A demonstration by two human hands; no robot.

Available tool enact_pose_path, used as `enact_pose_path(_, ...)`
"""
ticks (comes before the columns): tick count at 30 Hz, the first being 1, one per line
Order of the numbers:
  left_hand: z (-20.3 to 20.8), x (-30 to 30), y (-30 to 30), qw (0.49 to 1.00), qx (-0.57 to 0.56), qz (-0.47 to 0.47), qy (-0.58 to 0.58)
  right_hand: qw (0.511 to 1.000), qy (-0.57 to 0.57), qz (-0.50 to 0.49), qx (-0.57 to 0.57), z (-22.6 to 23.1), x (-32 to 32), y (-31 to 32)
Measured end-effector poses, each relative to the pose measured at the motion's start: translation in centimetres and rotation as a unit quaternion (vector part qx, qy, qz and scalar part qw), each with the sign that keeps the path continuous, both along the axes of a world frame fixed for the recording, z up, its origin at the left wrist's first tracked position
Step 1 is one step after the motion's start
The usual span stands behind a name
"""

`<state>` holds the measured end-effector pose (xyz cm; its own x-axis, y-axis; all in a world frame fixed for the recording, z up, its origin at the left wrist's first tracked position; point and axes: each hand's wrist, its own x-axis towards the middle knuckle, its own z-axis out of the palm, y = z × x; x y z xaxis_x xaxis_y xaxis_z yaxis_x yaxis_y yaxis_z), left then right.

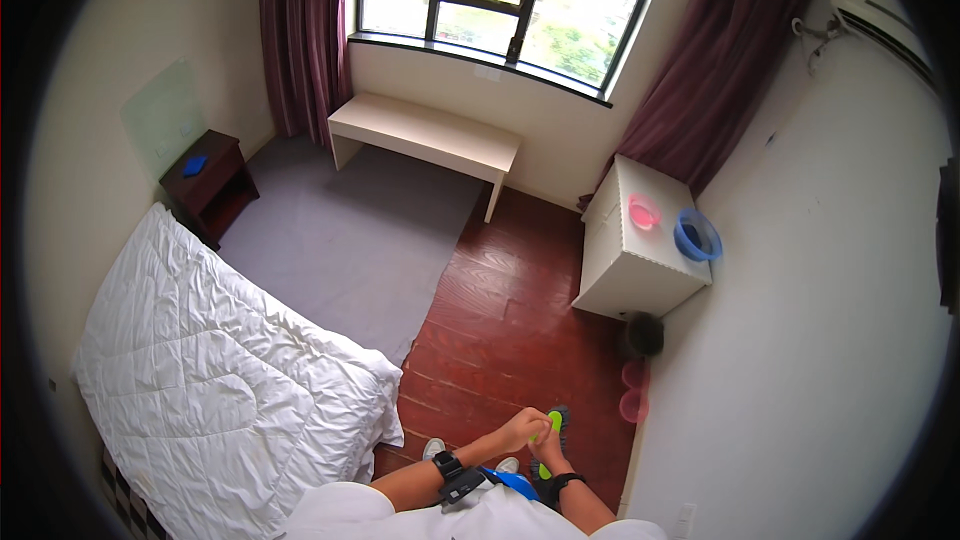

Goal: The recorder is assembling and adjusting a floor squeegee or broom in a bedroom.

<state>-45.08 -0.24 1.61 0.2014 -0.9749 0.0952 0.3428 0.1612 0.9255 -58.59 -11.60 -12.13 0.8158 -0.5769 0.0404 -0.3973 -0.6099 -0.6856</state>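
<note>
My left hand (523, 429) and my right hand (547, 450) meet in front of my body, low in the view. The fingers of both look curled together; whatever lies between them is too small to make out. Right behind my right hand shows a long lime-green and dark grey object (557, 422); I cannot tell if it is held or lies below. Dark bands circle both wrists, and a black device (462, 485) sits by the left one. A blue strip (512, 482) shows between my forearms.
A bed with a white quilt (230, 380) stands at left, beside a dark nightstand (205, 180). Ahead are a grey mat (350, 230) and a low pale bench (425, 130). At right, a white cabinet (640, 250) bears a pink bowl (643, 212) and a blue basin (698, 235).
</note>
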Motion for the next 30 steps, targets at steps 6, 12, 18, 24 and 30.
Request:
enact_pose_path(6, 2.7, 4.4, 6.1, 0.999, 0.018, 0.036, -0.014, 0.992, 0.035, 0.065, 0.098, 3.7, 4.9, 5.5)
enact_pose_path(12, 3.4, 7.4, 14.3, 0.997, 0.001, 0.077, 0.018, 0.951, 0.036, 0.196, 0.235, 5.2, 9.0, 11.4)
enact_pose_path(18, 2.9, 6.2, 18.8, 0.995, -0.037, 0.086, 0.028, 0.933, 0.071, 0.251, 0.246, 4.5, 8.5, 14.4)
enact_pose_path(24, 2.9, 1.0, 14.0, 0.996, -0.047, 0.07, 0.04, 0.958, 0.096, 0.187, 0.197, 3.4, 2.3, 10.5)
enact_pose_path(30, 0.6, -6.2, 7.2, 0.994, -0.048, 0.007, 0.098, 0.984, 0.088, 0.054, 0.142, 2.5, -7.1, 6.0)
